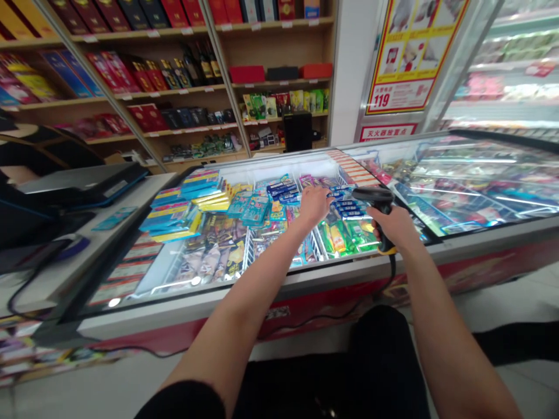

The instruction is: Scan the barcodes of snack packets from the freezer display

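Observation:
My right hand (pixel 393 228) grips the handle of a black barcode scanner (pixel 374 198) with a yellow base, its head pointing left over the open chest freezer (pixel 305 279). My left hand (pixel 313 205) reaches into the freezer, fingers curled down on the packets near a stack of blue boxes (pixel 347 205); what it holds, if anything, is hidden. Green and yellow ice-cream packets (pixel 345 237) lie just under both hands. The scanner's black cable (pixel 388 279) hangs down over the freezer's front edge.
Blue and yellow boxes (pixel 183 212) are stacked at the freezer's left. A glass lid (pixel 480 180) covers its right half. A counter with a dark laptop-like device (pixel 82 183) stands left. Wooden shelves (pixel 174 87) of boxed goods line the back wall.

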The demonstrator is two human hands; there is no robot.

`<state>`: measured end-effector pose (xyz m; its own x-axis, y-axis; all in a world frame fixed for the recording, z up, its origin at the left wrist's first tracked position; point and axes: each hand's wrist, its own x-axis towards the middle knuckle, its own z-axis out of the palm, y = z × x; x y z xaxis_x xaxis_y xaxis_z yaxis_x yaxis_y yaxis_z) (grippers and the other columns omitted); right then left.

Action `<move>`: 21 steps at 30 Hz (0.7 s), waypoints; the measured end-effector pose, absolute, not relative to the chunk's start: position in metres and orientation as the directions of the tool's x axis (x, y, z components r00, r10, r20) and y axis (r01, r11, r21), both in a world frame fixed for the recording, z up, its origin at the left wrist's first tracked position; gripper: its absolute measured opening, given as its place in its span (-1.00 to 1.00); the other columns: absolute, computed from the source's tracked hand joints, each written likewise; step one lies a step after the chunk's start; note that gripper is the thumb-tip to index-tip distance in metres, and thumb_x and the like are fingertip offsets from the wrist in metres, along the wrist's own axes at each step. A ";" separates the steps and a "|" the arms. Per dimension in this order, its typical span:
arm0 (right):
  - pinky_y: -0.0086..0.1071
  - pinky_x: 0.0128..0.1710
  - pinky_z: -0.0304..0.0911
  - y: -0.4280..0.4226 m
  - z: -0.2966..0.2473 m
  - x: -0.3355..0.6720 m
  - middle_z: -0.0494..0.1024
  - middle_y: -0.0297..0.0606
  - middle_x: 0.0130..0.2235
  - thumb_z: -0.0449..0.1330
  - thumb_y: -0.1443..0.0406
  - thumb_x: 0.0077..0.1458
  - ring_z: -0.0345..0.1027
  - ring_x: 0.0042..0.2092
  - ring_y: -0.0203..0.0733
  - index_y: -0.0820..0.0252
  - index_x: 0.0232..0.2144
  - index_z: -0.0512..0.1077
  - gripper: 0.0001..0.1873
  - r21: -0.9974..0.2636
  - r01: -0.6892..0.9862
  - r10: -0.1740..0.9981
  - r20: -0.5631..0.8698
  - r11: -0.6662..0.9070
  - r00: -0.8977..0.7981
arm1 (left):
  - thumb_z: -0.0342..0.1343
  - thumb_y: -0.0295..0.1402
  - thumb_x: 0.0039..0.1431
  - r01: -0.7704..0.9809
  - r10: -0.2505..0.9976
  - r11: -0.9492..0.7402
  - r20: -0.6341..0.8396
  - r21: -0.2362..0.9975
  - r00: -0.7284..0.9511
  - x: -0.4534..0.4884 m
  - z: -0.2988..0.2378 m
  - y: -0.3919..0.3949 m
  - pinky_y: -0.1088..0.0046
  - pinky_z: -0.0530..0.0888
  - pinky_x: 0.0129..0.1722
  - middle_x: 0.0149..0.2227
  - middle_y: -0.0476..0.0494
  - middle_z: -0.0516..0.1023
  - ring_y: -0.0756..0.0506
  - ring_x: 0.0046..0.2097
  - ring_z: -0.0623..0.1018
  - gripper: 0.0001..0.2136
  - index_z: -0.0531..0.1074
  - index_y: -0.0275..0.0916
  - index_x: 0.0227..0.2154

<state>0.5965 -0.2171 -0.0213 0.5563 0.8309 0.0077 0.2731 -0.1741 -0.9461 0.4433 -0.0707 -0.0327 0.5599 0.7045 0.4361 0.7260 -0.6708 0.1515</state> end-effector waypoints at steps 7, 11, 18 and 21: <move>-0.46 -0.76 0.21 -0.225 -0.021 0.621 0.38 -0.39 -0.65 0.28 0.23 0.00 0.25 -0.71 -0.31 0.19 -0.51 0.33 -0.78 -0.955 0.219 0.798 -0.028 -0.198 0.602 | 0.01 -0.26 0.33 0.725 0.700 -0.672 0.451 0.153 0.554 0.494 -0.040 -0.067 0.24 0.22 0.14 -0.01 -0.22 0.51 -0.19 0.09 0.42 -0.73 0.47 -0.22 -0.03; -0.45 -0.76 0.21 -0.227 -0.027 0.631 0.38 -0.39 -0.66 0.29 0.21 -0.01 0.25 -0.70 -0.30 0.18 -0.52 0.32 -0.77 -0.960 0.196 0.786 -0.038 -0.200 0.617 | 0.05 -0.24 0.30 0.765 0.731 -0.625 0.462 0.158 0.502 0.499 -0.043 -0.074 0.25 0.28 0.09 0.06 -0.23 0.44 -0.22 0.11 0.37 -0.71 0.42 -0.18 0.02; -0.46 -0.75 0.21 -0.228 -0.030 0.631 0.37 -0.40 -0.68 0.28 0.21 -0.02 0.25 -0.71 -0.30 0.19 -0.52 0.34 -0.78 -0.960 0.201 0.800 -0.038 -0.196 0.599 | 0.04 -0.22 0.30 0.759 0.725 -0.633 0.459 0.150 0.514 0.495 -0.045 -0.077 0.21 0.26 0.10 0.01 -0.22 0.46 -0.23 0.11 0.35 -0.76 0.47 -0.16 -0.07; -0.46 -0.77 0.19 -0.227 -0.026 0.625 0.38 -0.39 -0.65 0.28 0.21 -0.01 0.25 -0.71 -0.31 0.19 -0.51 0.34 -0.78 -0.961 0.209 0.808 -0.025 -0.183 0.589 | 0.05 -0.21 0.29 0.756 0.727 -0.633 0.463 0.165 0.508 0.489 -0.047 -0.075 0.23 0.25 0.11 0.04 -0.21 0.45 -0.22 0.12 0.35 -0.73 0.46 -0.15 -0.02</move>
